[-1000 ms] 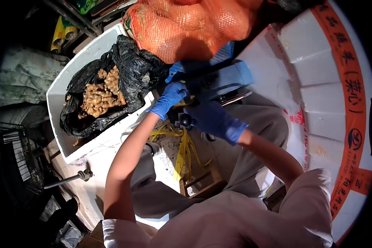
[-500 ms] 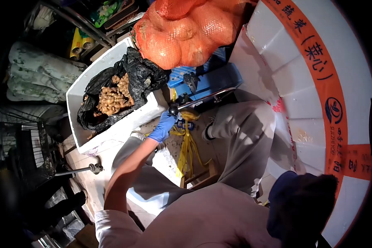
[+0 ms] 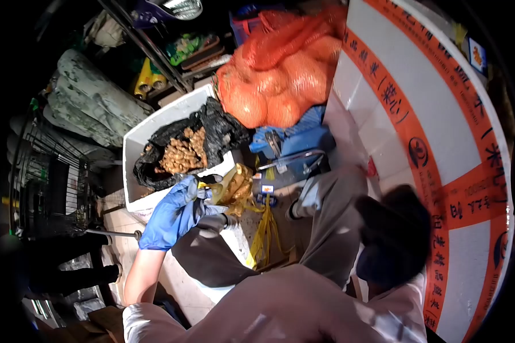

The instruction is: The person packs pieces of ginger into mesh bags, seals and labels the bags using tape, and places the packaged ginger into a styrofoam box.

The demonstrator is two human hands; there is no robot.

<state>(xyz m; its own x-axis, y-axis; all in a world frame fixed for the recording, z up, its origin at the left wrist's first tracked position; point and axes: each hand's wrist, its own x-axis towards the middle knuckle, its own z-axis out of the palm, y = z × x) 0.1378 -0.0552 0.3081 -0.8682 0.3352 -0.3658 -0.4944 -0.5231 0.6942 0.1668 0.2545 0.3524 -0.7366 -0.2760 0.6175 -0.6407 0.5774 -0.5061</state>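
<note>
Yellow net bag (image 3: 234,188) now lifted just past person's L hand (image 3: 174,214) fingertips, prob. free of blue device (image 3: 312,140); L fingers clamped on its end. R hand (image 3: 393,237) shadowed, fingers: can't tell.

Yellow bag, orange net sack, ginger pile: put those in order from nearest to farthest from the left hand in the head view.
1. Yellow bag, right side, at the fingertips of the left hand.
2. Ginger pile, in black plastic, above the hand.
3. Orange net sack, farthest, up and to the right.
</note>
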